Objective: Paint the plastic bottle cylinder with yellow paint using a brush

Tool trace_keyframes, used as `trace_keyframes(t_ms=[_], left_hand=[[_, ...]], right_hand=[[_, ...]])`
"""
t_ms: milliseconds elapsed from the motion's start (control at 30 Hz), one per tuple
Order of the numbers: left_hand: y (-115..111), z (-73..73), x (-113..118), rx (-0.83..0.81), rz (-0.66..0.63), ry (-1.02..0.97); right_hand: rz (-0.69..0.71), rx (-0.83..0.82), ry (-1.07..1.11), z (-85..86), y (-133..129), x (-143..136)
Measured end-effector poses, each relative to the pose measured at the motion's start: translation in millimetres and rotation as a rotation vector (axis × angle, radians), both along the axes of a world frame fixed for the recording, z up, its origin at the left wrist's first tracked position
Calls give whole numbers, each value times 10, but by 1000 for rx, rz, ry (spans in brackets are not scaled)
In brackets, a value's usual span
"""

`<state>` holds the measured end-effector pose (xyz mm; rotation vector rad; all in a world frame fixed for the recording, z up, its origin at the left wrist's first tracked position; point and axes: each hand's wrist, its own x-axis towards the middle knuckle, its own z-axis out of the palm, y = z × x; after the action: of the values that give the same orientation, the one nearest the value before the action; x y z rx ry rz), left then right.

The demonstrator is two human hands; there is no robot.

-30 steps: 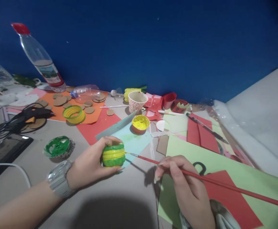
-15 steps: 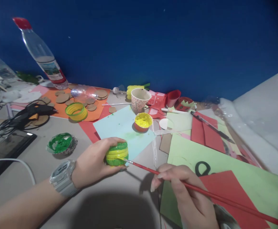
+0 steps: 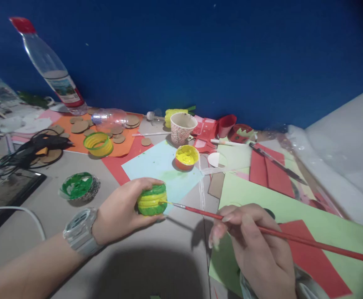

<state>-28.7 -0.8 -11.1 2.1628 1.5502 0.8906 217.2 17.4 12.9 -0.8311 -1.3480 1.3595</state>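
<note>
My left hand (image 3: 123, 207), a grey watch on its wrist, is closed around a small ridged round piece (image 3: 152, 200) painted in green and yellow bands. What the piece is made of I cannot tell. In my right hand (image 3: 256, 245) is a thin red paintbrush (image 3: 204, 212), pinched between thumb and fingers. Its yellow-wet tip meets the yellow band at the piece's right side. Beyond both hands stands a small red cup of yellow paint (image 3: 186, 158) on light blue paper (image 3: 156, 164). Left of my left hand sits a shallow bowl of green paint (image 3: 79, 187).
A patterned paper cup (image 3: 183, 128) stands behind the yellow paint. A yellow-green ring (image 3: 98, 144) rests on orange paper. At the left are a tall bottle (image 3: 61, 85), a black glue gun (image 3: 48, 141) and a phone (image 3: 9, 195). Green card (image 3: 293, 199) lies under my right hand.
My right hand has shifted right and slightly up, drawing the brush tip rightward across the yellow band. My left hand still grips the painted piece in nearly the same spot.
</note>
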Motion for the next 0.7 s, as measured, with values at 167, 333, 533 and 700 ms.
trace_keyframes(t_ms=[167,333,533,700], left_hand=[[5,-7,5,43,-19,3],[15,-10,5,33,-13,9],[14,-16,-3,32,-17,3],[22,-26,-4,67,-48,-16]], right_hand=[[104,90,-53,-6,-35,-8],[-11,90,-158,-36,-17,1],[-62,26,-93,-39,10,24],[91,111,-14,-29,-17,19]])
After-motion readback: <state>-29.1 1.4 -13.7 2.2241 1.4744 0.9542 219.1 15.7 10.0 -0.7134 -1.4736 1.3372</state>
